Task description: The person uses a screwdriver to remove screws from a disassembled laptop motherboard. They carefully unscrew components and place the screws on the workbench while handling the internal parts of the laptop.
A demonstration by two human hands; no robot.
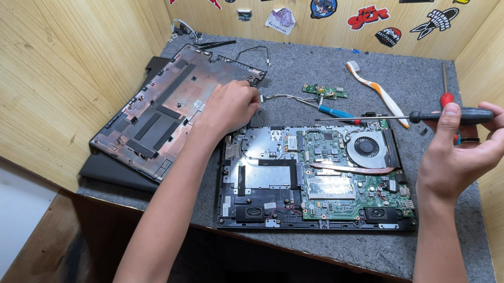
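Note:
An opened laptop (321, 181) lies on the grey mat, its green circuit board, round fan (366, 146) and speakers exposed. My left hand (229, 106) rests with curled fingers at the laptop's far left corner, beside the removed bottom cover (168, 109); whether it holds anything is hidden. My right hand (464, 155) is raised above the laptop's right side and grips a black-handled screwdriver (436, 115), whose thin shaft points left over the fan area.
On the grey mat (320, 70) behind the laptop lie a blue-handled screwdriver (335, 112), a small green circuit board (324, 91), a white and orange toothbrush (375, 91) and a red-handled screwdriver (445, 89). Wooden walls with stickers enclose the desk on three sides.

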